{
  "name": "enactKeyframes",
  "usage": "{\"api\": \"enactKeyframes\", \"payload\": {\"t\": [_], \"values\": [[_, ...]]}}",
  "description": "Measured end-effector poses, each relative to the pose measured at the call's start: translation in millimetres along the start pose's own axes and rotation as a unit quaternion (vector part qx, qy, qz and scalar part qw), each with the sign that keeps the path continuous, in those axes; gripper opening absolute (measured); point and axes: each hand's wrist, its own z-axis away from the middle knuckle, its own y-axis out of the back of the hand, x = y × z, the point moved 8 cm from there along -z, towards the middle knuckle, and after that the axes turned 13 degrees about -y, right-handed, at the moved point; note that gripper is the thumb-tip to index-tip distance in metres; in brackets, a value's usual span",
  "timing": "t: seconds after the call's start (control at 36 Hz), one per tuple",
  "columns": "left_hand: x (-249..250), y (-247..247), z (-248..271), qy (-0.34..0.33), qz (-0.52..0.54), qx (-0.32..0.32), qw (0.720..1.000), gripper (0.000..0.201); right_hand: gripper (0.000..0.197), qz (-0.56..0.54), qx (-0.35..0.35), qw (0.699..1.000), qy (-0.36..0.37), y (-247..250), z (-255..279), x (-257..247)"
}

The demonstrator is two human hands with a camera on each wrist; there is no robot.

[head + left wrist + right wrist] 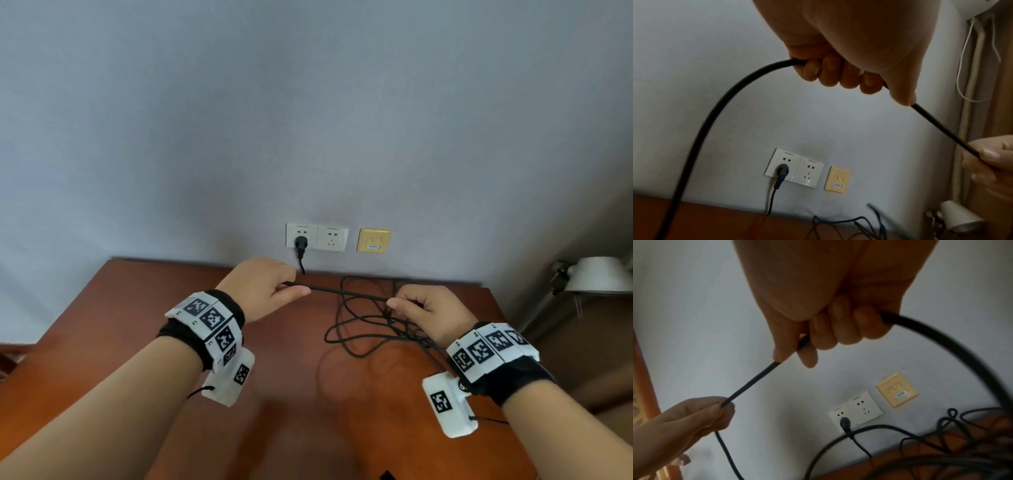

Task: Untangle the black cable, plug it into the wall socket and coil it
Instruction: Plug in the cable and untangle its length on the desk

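Observation:
The black cable [346, 292] runs taut between my two hands above the brown table [137, 308]. My left hand [270, 289] grips it with curled fingers [830, 71] just below the white wall socket [301, 234], where the black plug [301, 244] sits in the left outlet. My right hand [421, 310] pinches the cable further right, thumb and fingers [824, 337] curled round it. The rest of the cable lies in a loose tangle [373, 325] on the table under and behind my right hand.
A second white socket [332, 238] and a yellow wall plate [373, 240] sit right of the plug. A white lamp shade [596, 274] stands at the far right beyond the table edge. The wall rises directly behind the table.

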Motion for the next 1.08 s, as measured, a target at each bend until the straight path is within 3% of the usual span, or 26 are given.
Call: {"api": "enactKeyframes", "payload": {"t": [0.11,0.17,0.22,0.33,0.44,0.56,0.69,0.75,0.92,1.08], "values": [[-7,4,1,0.070,0.041,0.023,0.996,0.040,0.013,-0.007,0.018,0.999,0.027,-1,-2,-17],[-4,3,-2,0.090,0.071,0.030,0.993,0.027,0.015,-0.008,0.014,0.999,0.032,-4,-3,-26],[6,-1,-9,0.092,0.090,0.027,0.991,0.028,0.016,-0.001,0.012,0.999,0.034,-8,-4,-34],[34,-9,-30,0.070,0.118,0.023,0.990,0.036,0.016,-0.005,0.018,0.999,0.049,-17,-6,-47],[61,-22,-47,0.037,0.110,0.007,0.993,0.032,0.018,0.010,0.010,0.997,0.073,-29,-6,-61],[62,-23,-46,0.016,0.117,0.027,0.993,0.029,0.020,0.006,0.007,0.998,0.066,-27,-6,-58],[64,-20,-41,-0.052,0.074,0.007,0.996,0.034,0.021,0.018,-0.017,0.998,0.065,-29,-4,-52],[62,-18,-38,-0.068,0.063,0.013,0.996,0.027,0.027,0.020,-0.013,0.998,0.055,-26,-6,-46],[41,-17,-25,-0.061,0.050,0.019,0.997,0.036,0.030,-0.010,-0.011,1.000,0.017,-16,-7,-21],[30,-18,-22,-0.043,0.019,0.037,0.998,0.039,0.019,-0.008,0.009,1.000,0.018,-12,-10,-11]]}}
